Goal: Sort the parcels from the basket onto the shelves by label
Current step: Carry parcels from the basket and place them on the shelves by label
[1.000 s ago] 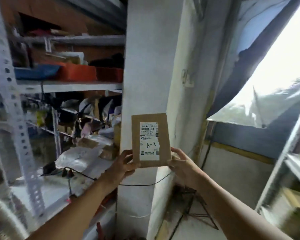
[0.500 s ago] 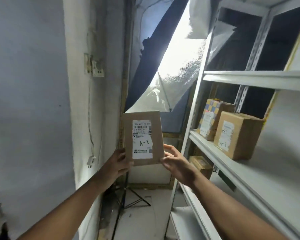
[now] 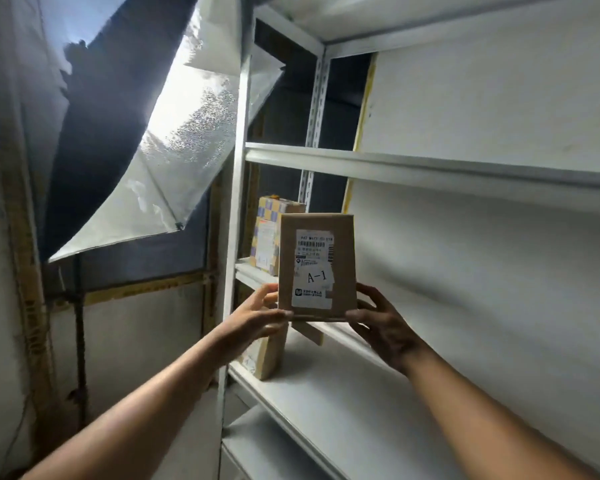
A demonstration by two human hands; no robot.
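Done so far: a checkered yellow-and-purple carton stands on the middle tier of the white metal shelf unit, left of frame centre; a brown box stands on the tier below.
Left to do: the flat brown cardboard parcel with white "A-1" label is not yet set down; the basket is out of view.
Parcel place: frame centre, upright, before the middle tier.
Left hand: fingers curled on the lower left corner.
Right hand: fingers wrapped round the lower right edge.
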